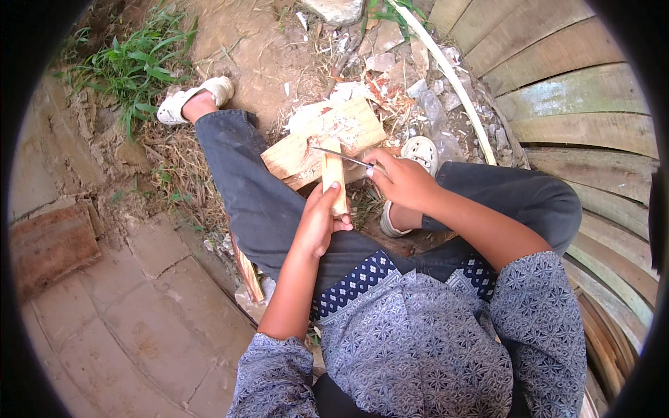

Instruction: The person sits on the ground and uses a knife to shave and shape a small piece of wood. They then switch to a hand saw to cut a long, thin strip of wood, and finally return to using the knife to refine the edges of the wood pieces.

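Observation:
My left hand [322, 219] grips a short pale piece of wood or bamboo [334, 173] and holds it upright over my left knee. My right hand [398, 180] holds a knife [339, 156] whose thin blade lies across the top end of that piece. Just beyond it a pale wooden block [334, 132] rests on the ground, with chips and shavings around it. I sit with legs in dark trousers and white sandals [182, 102].
A long pale strip [449, 76] runs diagonally past my right foot. Curved wooden planks [578, 104] fill the right side. Stone slabs [139, 313] and a brick [49, 247] lie at left, grass [132, 63] at upper left. A wooden stick [247, 268] lies under my left leg.

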`<move>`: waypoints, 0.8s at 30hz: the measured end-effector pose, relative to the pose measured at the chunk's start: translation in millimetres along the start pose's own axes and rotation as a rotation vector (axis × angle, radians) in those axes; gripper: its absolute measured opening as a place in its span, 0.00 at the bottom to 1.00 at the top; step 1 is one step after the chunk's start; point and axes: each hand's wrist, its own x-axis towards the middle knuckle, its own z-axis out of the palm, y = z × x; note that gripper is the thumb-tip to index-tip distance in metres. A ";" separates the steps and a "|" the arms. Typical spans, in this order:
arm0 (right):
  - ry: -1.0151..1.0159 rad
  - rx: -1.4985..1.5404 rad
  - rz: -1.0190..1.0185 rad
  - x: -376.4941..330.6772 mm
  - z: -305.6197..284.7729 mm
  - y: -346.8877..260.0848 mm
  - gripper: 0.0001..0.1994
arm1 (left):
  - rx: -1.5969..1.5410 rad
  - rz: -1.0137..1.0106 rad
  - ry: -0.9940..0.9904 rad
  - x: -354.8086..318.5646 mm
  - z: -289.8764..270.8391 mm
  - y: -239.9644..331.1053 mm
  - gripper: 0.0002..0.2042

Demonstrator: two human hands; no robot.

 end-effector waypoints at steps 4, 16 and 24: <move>-0.074 -0.053 -0.139 21.6 -9.1 1.9 0.19 | -0.329 -0.117 -0.182 6.3 -11.4 4.4 0.14; -0.187 -0.221 -0.087 61.7 -29.7 -22.0 0.11 | -0.194 -0.023 -0.015 15.9 -0.7 -7.9 0.16; -0.193 -0.300 -0.081 39.9 -37.7 -46.5 0.08 | -0.245 -0.026 -0.023 14.1 0.9 -6.4 0.13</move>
